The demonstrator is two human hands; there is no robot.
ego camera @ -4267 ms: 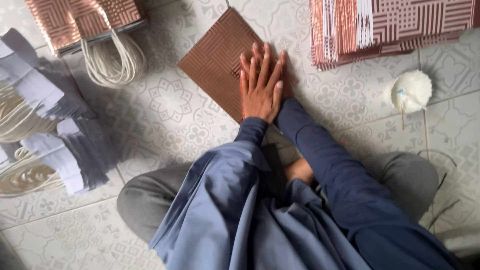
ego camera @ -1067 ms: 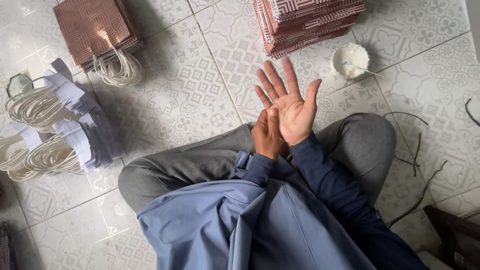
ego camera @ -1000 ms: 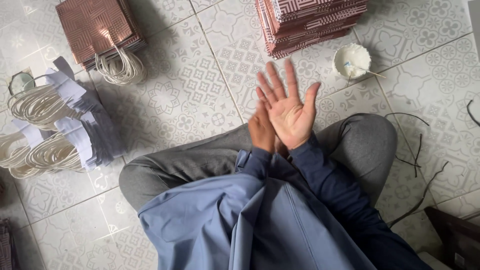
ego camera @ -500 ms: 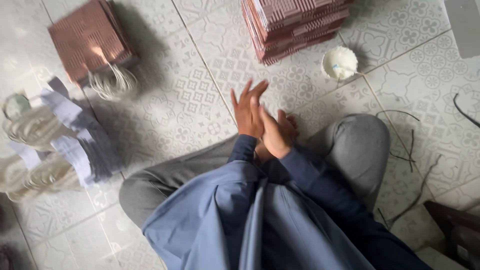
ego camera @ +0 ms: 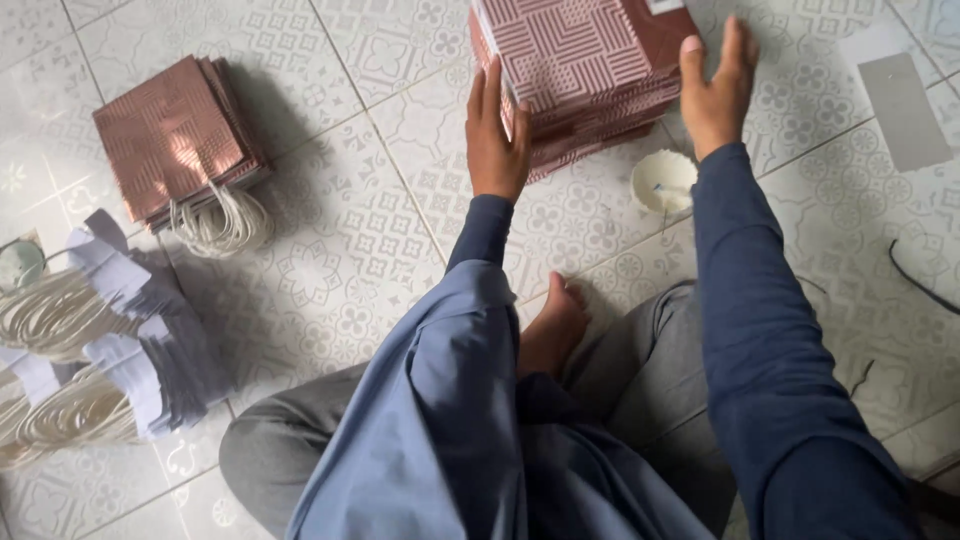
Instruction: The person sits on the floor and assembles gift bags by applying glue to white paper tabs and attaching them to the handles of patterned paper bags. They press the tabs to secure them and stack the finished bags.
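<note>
Head view: hands no longer pressed together over lap, now apart and reaching forward. Left hand (ego camera: 497, 135) flat, fingers together, against left side of stack of patterned paper bags (ego camera: 580, 75) on tiled floor (ego camera: 350, 250). Right hand (ego camera: 717, 90) open, fingers spread, beside stack's right edge; contact unclear. Small white bowl (ego camera: 663, 181) just below stack.

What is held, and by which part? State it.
Nothing is gripped: the left hand presses flat on the left side of the stack of patterned paper bags; the right hand hovers open beside it.
</note>
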